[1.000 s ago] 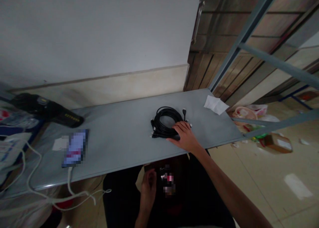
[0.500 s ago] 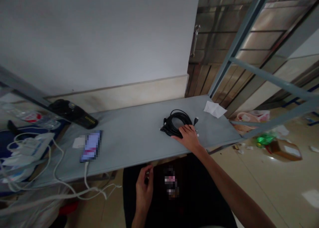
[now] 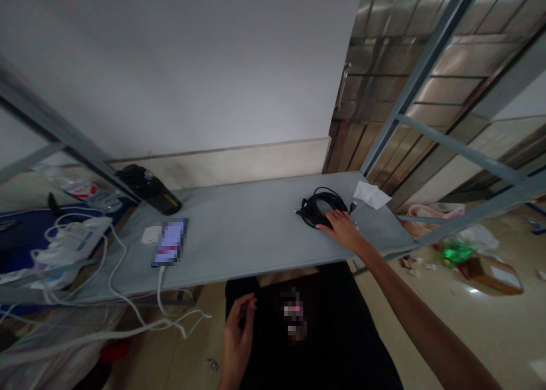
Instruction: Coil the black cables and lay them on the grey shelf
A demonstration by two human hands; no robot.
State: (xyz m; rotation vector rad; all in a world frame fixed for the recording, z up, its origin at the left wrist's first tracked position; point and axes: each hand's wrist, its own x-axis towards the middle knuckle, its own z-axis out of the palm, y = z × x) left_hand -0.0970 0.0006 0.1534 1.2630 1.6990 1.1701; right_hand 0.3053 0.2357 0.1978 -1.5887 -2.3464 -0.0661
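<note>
Head view: we are resting our right hand [image 3: 342, 228], half-curled, on the black cable coil [image 3: 310, 212] (left hand [image 3: 239, 328] curling loosely; both grips unclear)

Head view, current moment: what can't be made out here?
All in the head view:
- Near side of the black cable coil: covered by the right hand, so grip or mere rest is unclear.
- Whether the left hand holds anything: curled fingers hide its palm.
- Phone screen: pixelated.
- Black bottle lettering: too small and blurred.
</note>
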